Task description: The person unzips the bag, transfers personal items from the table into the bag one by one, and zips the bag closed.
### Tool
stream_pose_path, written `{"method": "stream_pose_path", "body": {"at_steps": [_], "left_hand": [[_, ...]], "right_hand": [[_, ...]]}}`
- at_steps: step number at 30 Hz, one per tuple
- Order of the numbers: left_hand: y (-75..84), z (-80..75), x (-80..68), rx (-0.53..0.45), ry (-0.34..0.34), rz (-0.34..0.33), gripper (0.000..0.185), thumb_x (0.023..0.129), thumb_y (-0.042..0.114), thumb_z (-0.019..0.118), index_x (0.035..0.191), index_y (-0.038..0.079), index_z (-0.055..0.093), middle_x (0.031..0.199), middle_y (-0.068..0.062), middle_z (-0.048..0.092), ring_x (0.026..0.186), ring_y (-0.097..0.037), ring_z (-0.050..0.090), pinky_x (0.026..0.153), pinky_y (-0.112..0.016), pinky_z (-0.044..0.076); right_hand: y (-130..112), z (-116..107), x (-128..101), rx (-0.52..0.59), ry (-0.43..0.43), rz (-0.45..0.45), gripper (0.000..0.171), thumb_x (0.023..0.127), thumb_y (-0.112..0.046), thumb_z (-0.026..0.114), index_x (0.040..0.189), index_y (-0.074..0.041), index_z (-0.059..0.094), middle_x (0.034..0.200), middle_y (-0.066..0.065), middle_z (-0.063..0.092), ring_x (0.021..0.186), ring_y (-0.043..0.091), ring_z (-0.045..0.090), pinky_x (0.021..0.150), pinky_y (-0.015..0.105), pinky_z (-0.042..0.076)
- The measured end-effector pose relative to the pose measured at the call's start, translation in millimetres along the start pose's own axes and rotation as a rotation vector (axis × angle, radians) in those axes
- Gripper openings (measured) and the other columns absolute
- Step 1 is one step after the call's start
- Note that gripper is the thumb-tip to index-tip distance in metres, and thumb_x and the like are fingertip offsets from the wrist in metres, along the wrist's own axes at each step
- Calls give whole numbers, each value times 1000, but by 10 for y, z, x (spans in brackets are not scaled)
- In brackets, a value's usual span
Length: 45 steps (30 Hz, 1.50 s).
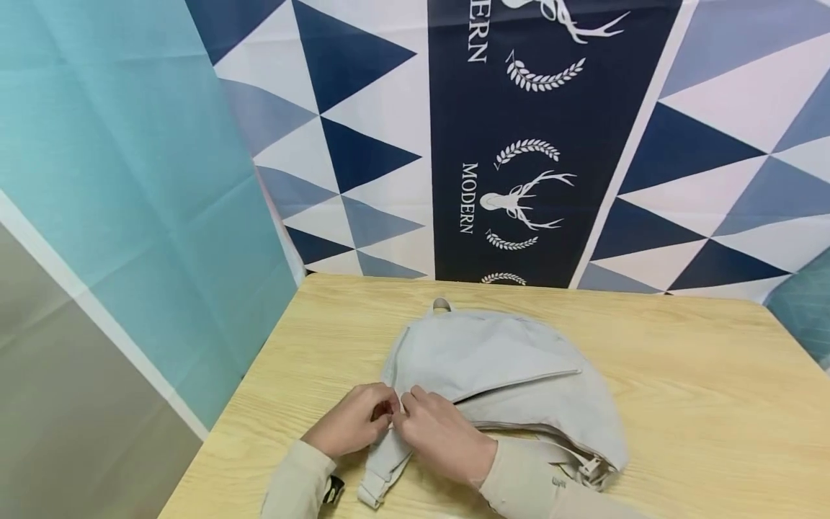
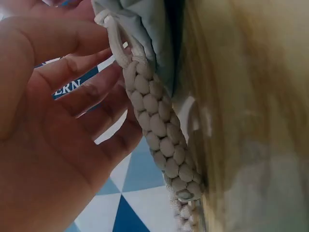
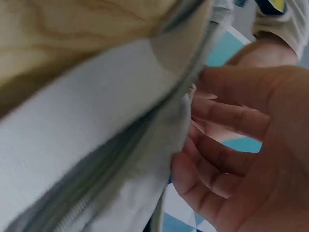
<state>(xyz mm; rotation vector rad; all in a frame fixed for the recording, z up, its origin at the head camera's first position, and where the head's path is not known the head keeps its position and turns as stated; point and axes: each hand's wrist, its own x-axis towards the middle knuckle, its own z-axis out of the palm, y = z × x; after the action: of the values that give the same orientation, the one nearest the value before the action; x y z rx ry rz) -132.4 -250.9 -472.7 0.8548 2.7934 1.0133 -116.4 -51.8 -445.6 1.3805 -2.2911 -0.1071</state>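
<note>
A pale grey fabric bag [image 1: 499, 375] lies flat near the middle of the wooden table [image 1: 700, 389], its bulk spreading toward two o'clock from the two hands, which meet at its near left corner. The left hand [image 1: 353, 418] sits at nine o'clock of that corner, fingers bent toward the fabric edge; the left wrist view shows its fingers [image 2: 82, 92] loosely spread beside a braided cord pull [image 2: 161, 140], not closed on it. The right hand [image 1: 441, 432] rests on the bag with fingertips [image 3: 193, 174] curled against the zipper seam [image 3: 145, 125]; whether it pinches anything cannot be told. A strap [image 1: 382, 468] trails toward six o'clock. The bag's inside is hidden.
</note>
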Motion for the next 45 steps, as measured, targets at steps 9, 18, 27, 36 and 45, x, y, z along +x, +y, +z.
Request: {"method": "stream_pose_path", "body": {"at_steps": [9,18,27,36,45], "left_hand": [[6,9,-97,13,-18,24,16,93,8,69,89,23,67,82,15,56,73,-5,54,66,-22,46],[14,-13,-77,-48,8,-4,27,94,-3,61,87,22,69,84,11,65,75,-1,57,70,-22,50],[118,-12,-105,38,54,36,9,98,15,64,95,22,68,86,15,57,78,-5,55,70,-22,48],[166,118,-48,133,149,114,8,92,17,69,100,19,68,91,7,56,80,-7,53,70,-19,47],[256,211,-18,184,156,179,17,92,7,67,84,18,57,85,5,49,71,-3,44,61,-16,41]], "right_hand": [[-72,141,-12,-56,-58,41,15,87,-13,76,100,-16,72,78,-3,58,66,11,48,52,20,39],[-25,124,-5,14,-71,39,20,87,-19,76,105,-14,70,73,-3,57,63,10,51,48,20,39],[73,35,-27,345,36,171,7,89,-6,65,92,-12,65,76,-3,56,67,7,52,54,18,41],[150,3,-2,542,52,277,19,92,1,60,81,-14,59,68,-7,54,61,3,53,55,18,43],[183,-30,-80,508,-2,341,29,88,5,61,70,-15,50,56,-7,41,48,3,41,44,18,34]]}}
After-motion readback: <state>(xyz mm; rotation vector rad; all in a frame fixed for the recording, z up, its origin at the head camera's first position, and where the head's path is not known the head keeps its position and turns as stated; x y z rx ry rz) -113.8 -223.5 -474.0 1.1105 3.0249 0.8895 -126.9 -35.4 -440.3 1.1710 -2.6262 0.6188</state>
